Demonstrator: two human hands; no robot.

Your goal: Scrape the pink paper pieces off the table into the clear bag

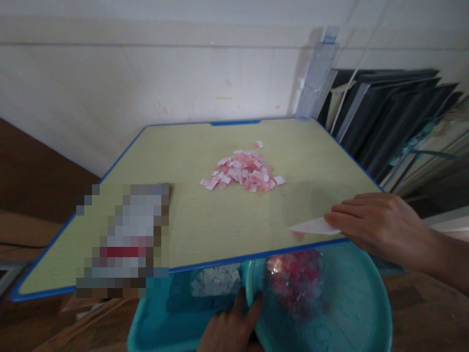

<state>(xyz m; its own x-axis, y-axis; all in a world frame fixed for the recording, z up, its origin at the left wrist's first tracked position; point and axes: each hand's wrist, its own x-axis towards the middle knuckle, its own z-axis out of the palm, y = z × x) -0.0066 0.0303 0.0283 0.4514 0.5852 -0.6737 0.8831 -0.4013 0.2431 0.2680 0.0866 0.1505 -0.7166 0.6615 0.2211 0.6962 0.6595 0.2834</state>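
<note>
My right hand, fingers closed, holds a thin white pointed piece, like a card or folded sheet, low over the board's front right. A small pink scrap lies under its edge. Below the board, my left hand is at the rim of a round teal basket, its thumb and finger about the rim; its palm side is hidden. A clear plastic bag of pink and red pieces sits in the basket. Small white and pink squares are heaped mid-board.
The yellow-green board has a blue edge. A blurred-out object lies at its left. Below is a teal tray with white squares. A clear plastic bottle-like container and dark panels stand by the wall.
</note>
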